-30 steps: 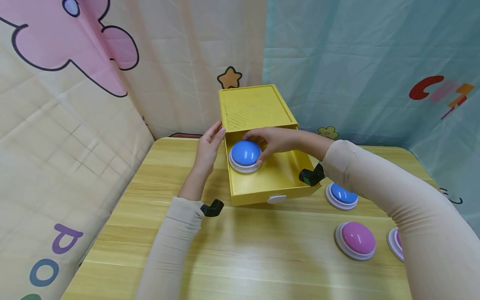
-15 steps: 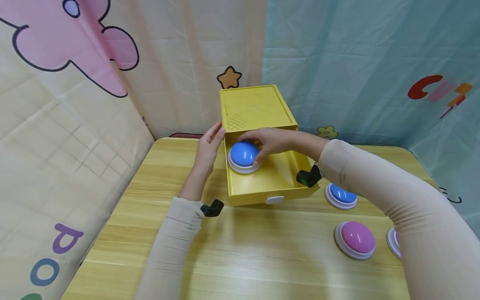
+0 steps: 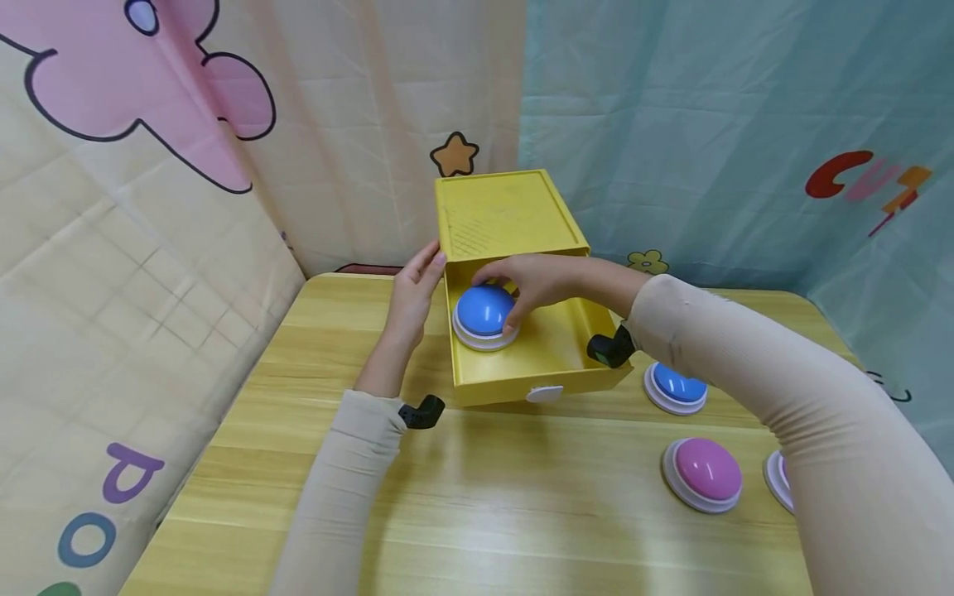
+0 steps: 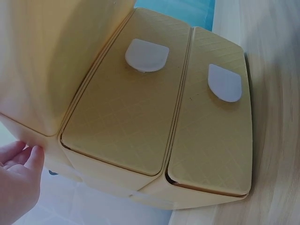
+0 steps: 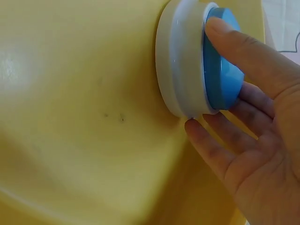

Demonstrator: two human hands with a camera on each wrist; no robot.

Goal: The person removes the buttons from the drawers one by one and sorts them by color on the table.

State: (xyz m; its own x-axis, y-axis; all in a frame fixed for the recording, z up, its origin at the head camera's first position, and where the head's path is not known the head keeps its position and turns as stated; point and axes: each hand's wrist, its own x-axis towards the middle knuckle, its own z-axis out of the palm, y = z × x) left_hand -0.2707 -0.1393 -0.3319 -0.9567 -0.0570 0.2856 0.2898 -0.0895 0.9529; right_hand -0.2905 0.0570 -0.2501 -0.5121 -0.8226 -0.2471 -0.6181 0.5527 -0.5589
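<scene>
A yellow drawer box (image 3: pixel 507 211) stands at the back of the table with its drawer (image 3: pixel 551 368) pulled out. A blue dome button on a white base (image 3: pixel 483 313) sits in the drawer's rear left corner. My right hand (image 3: pixel 532 281) reaches in from the right and grips it, fingers curled over the dome. The right wrist view shows a finger on the blue dome (image 5: pixel 220 70) and the thumb at the white rim, right hand (image 5: pixel 253 140). My left hand (image 3: pixel 413 302) rests with straight fingers against the box's left side, left hand (image 4: pixel 16 183), box (image 4: pixel 122 108).
On the wooden table (image 3: pixel 522 497), right of the drawer, lie a second blue button (image 3: pixel 674 386), a pink button (image 3: pixel 704 473) and another pink one (image 3: pixel 777 480) half hidden by my sleeve. Printed cloth walls close the back and left.
The right hand's fingers have slid a little further over the blue button, which stays in the drawer's rear left corner. The left hand has not moved.
</scene>
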